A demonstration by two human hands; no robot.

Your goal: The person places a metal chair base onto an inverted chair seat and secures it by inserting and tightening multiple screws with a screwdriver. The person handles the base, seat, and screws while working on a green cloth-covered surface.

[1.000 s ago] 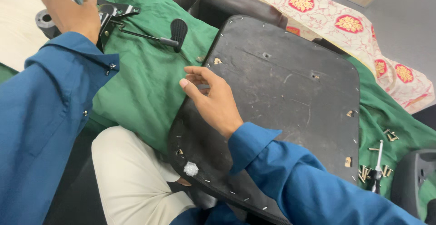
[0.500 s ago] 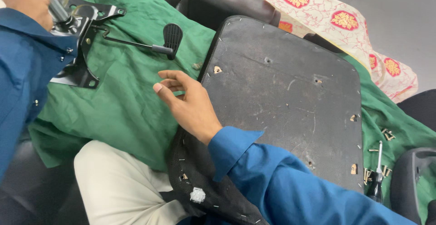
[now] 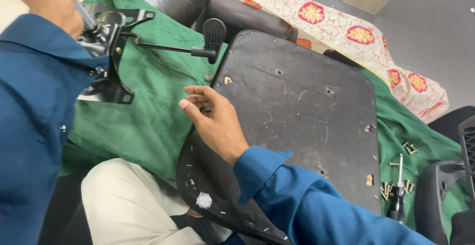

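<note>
Right hand (image 3: 217, 124): I see it resting on the left edge of the seat base (image 3: 297, 121), fingers loosely curled and half open, gripping nothing.
Left hand (image 3: 47, 0): top left corner, closed around the black bracket (image 3: 106, 52) (grip mostly out of view, so I read it as a hold, not certain).
Seat base: underside up, propped on the lap and the green cloth (image 3: 148, 121), staples along its rim.
Lever (image 3: 198, 42): sticks out from the bracket, paddle end just beside the base's top corner.
Screws (image 3: 401, 176): loose pile with a screwdriver (image 3: 397, 195) on the cloth, lower right.
Risk: the base could slide off the knee, since the right hand only rests on it; the swinging lever could snag the cloth.
Change: against half a second back, the bracket sits nearer the base and the right hand has shifted onto its edge.
</note>
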